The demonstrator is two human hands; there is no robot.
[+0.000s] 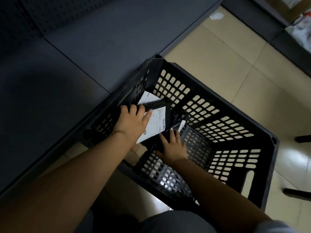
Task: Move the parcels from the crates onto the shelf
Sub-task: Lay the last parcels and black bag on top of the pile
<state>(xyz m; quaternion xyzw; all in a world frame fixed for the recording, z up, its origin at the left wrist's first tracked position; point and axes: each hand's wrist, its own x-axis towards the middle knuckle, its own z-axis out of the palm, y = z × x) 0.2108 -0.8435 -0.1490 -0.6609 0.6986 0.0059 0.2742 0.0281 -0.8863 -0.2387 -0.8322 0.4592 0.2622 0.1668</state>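
A black slatted crate (262, 132) stands on the tiled floor against a dark grey shelf (67, 56). Inside it, at the left corner, lies a black flat parcel with a white label (158, 121). My left hand (133, 121) grips its upper left edge, thumb on the label. Under it shows another white-labelled parcel (149, 97). A small black bagged parcel (180, 123) lies beside them. My right hand (174, 145) rests with straight spread fingers on black wrapping just below the small parcel. A brown cardboard box (136, 153) peeks out under my left forearm.
The shelf has a perforated back panel (55, 12). Beige floor tiles (218, 52) lie beyond the crate. Another dark shelf unit with white and red packages (301, 26) stands at the upper right. Black furniture legs (301, 138) sit at the right edge.
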